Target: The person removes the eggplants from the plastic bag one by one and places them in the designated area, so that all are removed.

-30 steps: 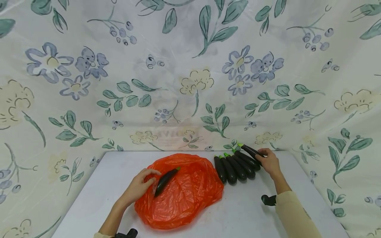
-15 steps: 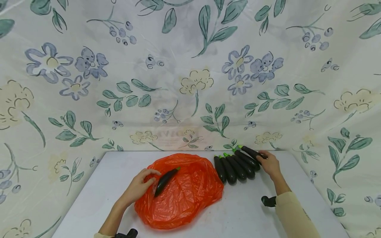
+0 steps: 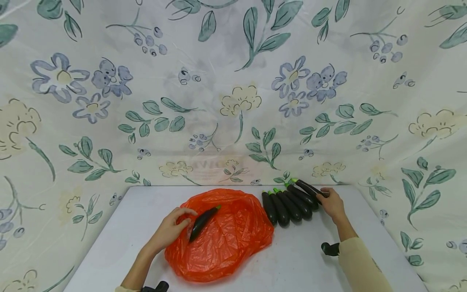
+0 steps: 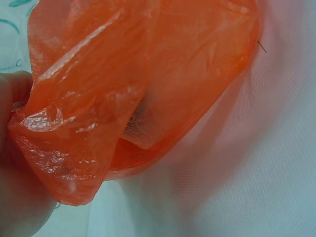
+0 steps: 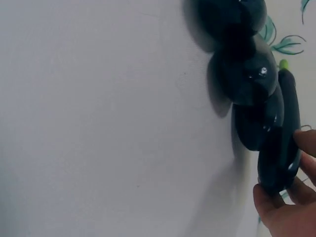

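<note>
My left hand [image 3: 171, 228] pinches the rim of a crumpled red plastic bag [image 3: 233, 239]; in the left wrist view the bag's film [image 4: 98, 54] bunches between the thumb and fingers. A dark eggplant [image 3: 201, 224] with a green tip lies in the bag, beside those fingers. At the far right, my right hand [image 3: 333, 204] holds the blunt end of a slim eggplant [image 3: 305, 186], its green stem end pointing back and left. The right wrist view has this slim eggplant [image 5: 290, 101] alongside a row of thicker eggplants [image 5: 249, 74], fingertips around its lower end.
Several eggplants [image 3: 290, 205] lie side by side right of the bag, stem ends toward the back. Everything rests on a white table [image 3: 292, 259], with a floral curtain [image 3: 233, 121] behind it. A black wrist-camera mount [image 3: 330, 248] juts from the right sleeve.
The slim eggplant in my right hand has come down slightly to lie closer along the row's right end. My left hand and the bag stay where they were.
</note>
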Available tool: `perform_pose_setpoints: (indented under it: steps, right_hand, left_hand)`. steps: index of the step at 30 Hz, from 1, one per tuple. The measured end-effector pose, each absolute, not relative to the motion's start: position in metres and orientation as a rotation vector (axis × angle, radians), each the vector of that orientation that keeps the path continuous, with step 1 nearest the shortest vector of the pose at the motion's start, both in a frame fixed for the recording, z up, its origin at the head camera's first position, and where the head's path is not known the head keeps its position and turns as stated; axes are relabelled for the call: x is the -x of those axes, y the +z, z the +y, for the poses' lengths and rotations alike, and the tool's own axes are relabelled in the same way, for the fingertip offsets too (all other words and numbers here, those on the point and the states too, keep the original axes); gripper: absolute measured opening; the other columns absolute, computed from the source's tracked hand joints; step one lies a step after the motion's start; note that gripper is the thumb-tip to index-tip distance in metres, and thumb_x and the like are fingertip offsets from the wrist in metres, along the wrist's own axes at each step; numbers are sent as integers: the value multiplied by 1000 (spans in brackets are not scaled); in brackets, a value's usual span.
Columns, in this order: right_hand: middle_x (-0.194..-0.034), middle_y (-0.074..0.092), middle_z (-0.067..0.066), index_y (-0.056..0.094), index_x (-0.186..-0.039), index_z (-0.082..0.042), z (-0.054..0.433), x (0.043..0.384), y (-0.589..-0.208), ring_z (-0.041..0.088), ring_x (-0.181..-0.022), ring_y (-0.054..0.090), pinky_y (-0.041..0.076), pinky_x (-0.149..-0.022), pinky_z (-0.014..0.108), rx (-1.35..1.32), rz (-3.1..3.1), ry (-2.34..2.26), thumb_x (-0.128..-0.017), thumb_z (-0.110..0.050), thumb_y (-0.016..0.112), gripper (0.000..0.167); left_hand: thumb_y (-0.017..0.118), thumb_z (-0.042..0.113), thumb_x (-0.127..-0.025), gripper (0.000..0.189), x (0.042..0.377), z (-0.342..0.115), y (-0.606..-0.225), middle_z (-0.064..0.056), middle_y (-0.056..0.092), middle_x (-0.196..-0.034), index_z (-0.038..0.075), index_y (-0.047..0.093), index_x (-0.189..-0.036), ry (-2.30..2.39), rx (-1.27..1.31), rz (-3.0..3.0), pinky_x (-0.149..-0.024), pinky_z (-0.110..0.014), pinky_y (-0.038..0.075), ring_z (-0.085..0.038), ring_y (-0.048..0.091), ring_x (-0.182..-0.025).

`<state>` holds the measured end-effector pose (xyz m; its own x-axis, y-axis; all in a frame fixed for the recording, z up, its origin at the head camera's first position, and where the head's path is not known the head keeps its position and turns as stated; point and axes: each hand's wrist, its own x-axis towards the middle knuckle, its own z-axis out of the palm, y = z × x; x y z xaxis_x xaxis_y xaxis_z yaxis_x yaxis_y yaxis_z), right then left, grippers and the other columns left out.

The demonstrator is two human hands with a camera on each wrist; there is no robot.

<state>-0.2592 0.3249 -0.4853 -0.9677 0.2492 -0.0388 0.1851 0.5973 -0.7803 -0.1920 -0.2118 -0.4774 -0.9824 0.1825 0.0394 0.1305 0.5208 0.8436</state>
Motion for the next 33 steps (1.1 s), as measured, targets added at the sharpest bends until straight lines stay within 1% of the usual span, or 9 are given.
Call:
perform_pose_setpoints:
  steps: [8,12,19,25,29,33]
  right_hand:
    - [-145,46,32,47,-142,6,327,258,-493,49,-134,43,38,-108,58,347,-2811,1288,-103,-20,50,47]
    - [-143,49,31,48,-141,8,328,256,-494,48,-132,45,40,-106,56,336,-2822,1305,-102,-22,51,49]
    - [-139,53,30,50,-138,7,328,255,-496,45,-126,51,46,-99,52,306,-2819,1315,-101,-25,53,49]
    - [-139,50,35,45,-142,6,330,255,-497,46,-124,54,48,-97,51,278,-2816,1366,-101,-30,55,55]
    - [-141,46,36,41,-145,5,330,255,-499,47,-125,52,49,-95,50,266,-2822,1391,-101,-33,56,60]
    - [-142,45,37,39,-146,5,331,256,-500,48,-125,51,50,-94,50,250,-2830,1392,-101,-33,56,61]
  left_hand:
    - [53,6,-100,26,191,-212,-477,-7,57,-118,18,68,-117,1430,-292,2741,-99,-53,48,-30,52,-113]
    - [53,6,-100,26,191,-212,-476,-7,56,-118,18,68,-118,1437,-274,2725,-100,-54,48,-31,52,-114]
    - [55,8,-100,24,192,-212,-475,-7,57,-118,17,68,-118,1442,-320,2743,-100,-56,48,-28,53,-112]
    - [57,9,-100,23,192,-213,-474,-7,56,-118,17,68,-119,1454,-341,2745,-98,-54,49,-27,53,-111]
    - [56,9,-100,23,192,-213,-474,-7,55,-117,16,68,-118,1455,-335,2742,-93,-47,51,-26,53,-108]
    - [56,8,-100,22,192,-213,-473,-8,54,-115,16,68,-118,1467,-331,2730,-89,-42,51,-27,53,-106]
